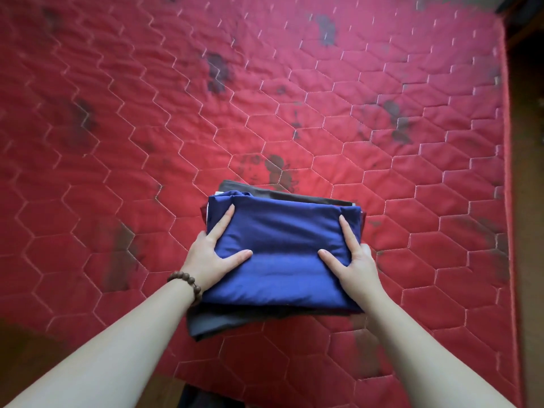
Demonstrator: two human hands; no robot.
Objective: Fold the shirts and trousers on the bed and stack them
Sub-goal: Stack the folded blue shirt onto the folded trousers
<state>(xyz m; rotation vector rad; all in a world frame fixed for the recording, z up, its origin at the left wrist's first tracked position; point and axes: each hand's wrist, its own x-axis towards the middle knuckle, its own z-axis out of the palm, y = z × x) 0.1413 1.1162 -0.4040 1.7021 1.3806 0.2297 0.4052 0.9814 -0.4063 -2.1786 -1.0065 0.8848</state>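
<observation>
Bare forearms reach in from the bottom edge, and between them sits the work: a stack of folded clothes near the front middle of the red quilted mattress [294, 113].

On the left, the left hand [212, 254], a wooden bead bracelet [187, 282] at its wrist, clasps the left side of the stack. Its fingers are spread, the thumb lying flat on top of the blue folded garment [279, 254] and a finger stretched up along the edge; the rest seem to curl round the side, out of sight.

In the middle, the blue piece tops the pile, puffed and smooth. Under it show a dark grey garment [212, 322] sticking out at the near left corner, a grey layer at the far edge, and slivers of white and maroon at the sides.

On the right, the right hand [356, 260] mirrors the other: thumb pressed on top, fingers apart along the right edge, clamping the stack from that side.

I judge the pile light but soft and floppy, the blue cloth likely slick enough to slide on the layers beneath. It would handle best gripped low at both ends, with fingers under the bottom layer and thumbs pinning the top. The protruding grey corner wants tucking in. No unfolded clothing shows elsewhere on the bed.
</observation>
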